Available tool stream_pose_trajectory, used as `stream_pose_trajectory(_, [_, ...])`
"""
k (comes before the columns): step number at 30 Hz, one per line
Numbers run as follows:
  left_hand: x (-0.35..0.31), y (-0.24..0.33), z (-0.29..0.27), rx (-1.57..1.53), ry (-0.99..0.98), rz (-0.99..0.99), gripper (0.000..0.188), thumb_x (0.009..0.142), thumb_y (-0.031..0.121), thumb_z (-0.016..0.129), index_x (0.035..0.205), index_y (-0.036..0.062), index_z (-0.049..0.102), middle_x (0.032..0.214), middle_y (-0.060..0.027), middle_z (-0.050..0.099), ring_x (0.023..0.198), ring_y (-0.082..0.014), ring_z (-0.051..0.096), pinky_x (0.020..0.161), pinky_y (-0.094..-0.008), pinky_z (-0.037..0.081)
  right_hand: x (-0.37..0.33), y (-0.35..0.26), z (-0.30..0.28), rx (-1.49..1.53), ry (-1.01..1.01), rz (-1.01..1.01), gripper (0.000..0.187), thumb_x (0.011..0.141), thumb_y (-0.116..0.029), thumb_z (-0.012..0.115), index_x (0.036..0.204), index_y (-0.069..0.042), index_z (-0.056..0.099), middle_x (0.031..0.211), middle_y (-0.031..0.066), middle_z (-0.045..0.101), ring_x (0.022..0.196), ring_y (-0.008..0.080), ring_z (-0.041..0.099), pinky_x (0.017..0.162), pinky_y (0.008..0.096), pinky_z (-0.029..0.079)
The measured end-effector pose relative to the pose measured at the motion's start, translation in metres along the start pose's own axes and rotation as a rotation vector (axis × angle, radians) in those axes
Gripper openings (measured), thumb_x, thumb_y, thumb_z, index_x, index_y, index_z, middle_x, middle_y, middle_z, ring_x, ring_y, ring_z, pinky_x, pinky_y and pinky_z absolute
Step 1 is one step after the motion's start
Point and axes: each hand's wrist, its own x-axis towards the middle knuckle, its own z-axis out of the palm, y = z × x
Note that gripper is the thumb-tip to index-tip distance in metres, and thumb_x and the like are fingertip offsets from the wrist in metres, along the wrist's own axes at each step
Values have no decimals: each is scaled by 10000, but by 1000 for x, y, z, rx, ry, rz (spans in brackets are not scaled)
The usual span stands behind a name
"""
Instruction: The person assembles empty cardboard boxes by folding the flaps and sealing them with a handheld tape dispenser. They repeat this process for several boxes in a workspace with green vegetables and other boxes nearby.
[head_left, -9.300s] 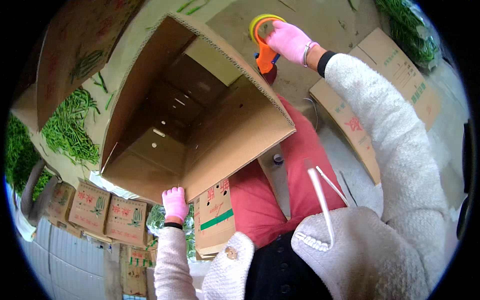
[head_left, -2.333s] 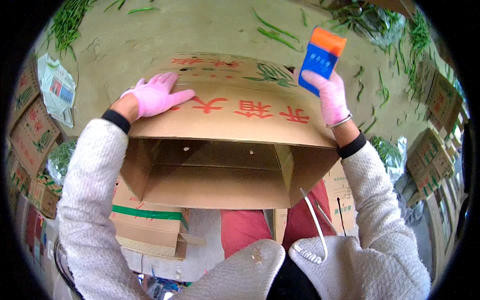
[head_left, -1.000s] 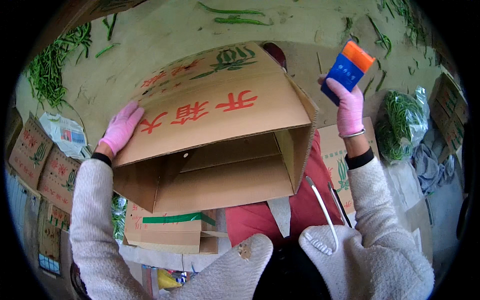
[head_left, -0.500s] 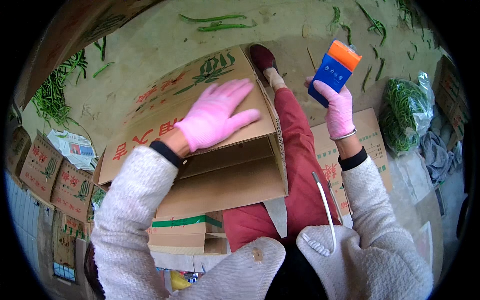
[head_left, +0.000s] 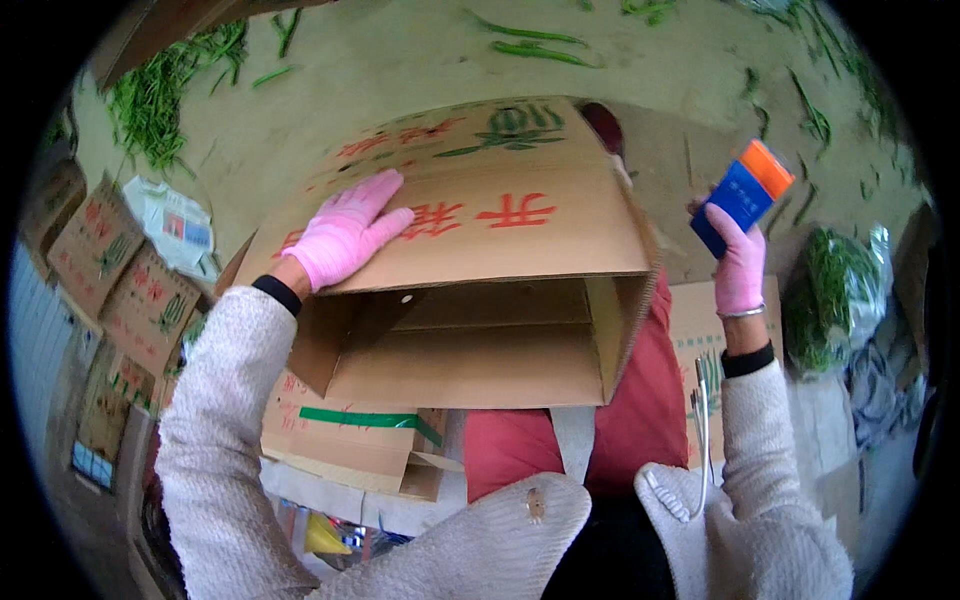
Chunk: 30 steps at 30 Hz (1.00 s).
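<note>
A large brown carton (head_left: 590,240) with red and green print lies on its side across my lap, its opening toward me and its inside bare. My left hand (head_left: 345,238), in a pink glove, rests flat on the upper panel near its left end, fingers stretched out. Off the carton's right side, my right hand (head_left: 738,262), also pink-gloved, grips a flat blue and orange tape dispenser (head_left: 735,210) by its blue part, held up in the air. The fingers behind it are mostly hidden.
Green vegetable pods (head_left: 165,100) lie heaped at the far left, with loose ones across the floor. At right stands a clear bag of greens (head_left: 825,300). A flattened carton (head_left: 705,320) lies by my right leg, a green-taped carton (head_left: 340,440) at lower left, more cartons (head_left: 145,310) farther left.
My left hand has slid left along the carton's panel, nearer its left end. The carton appears turned more squarely toward me. My right hand still holds the tape dispenser; the whole view has shifted.
</note>
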Motion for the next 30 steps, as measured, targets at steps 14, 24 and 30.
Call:
stream_pose_trajectory(14, [-53, -163, -5, 235, -146, -416, 570, 1033, 523, 286, 1509, 237, 416, 1552, -183, 390, 1442, -335, 364, 1167, -437, 311, -17, -1, 55, -89, 5, 0, 234, 912, -150, 687, 1093, -1, 684, 1039, 62, 721, 940, 156, 674, 896, 292, 504])
stream_pose_trajectory(24, [-75, -179, -34, 324, -235, -479, 448, 1044, 347, 356, 1450, 207, 483, 1428, -106, 559, 1333, -349, 485, 1153, -447, 319, -26, -5, 51, -112, -15, -48, 226, 912, -168, 701, 1090, -30, 682, 1032, 21, 700, 923, 115, 644, 865, 268, 490])
stream_pose_trajectory(30, [-105, -220, -41, -684, 81, -490, 597, 1047, 431, 402, 1476, 20, 459, 1480, -130, 521, 1393, -237, 445, 1206, -352, 235, -25, -8, 48, -215, -2, -119, 251, 913, -181, 696, 1107, -23, 684, 1050, 40, 713, 944, 135, 656, 867, 273, 492])
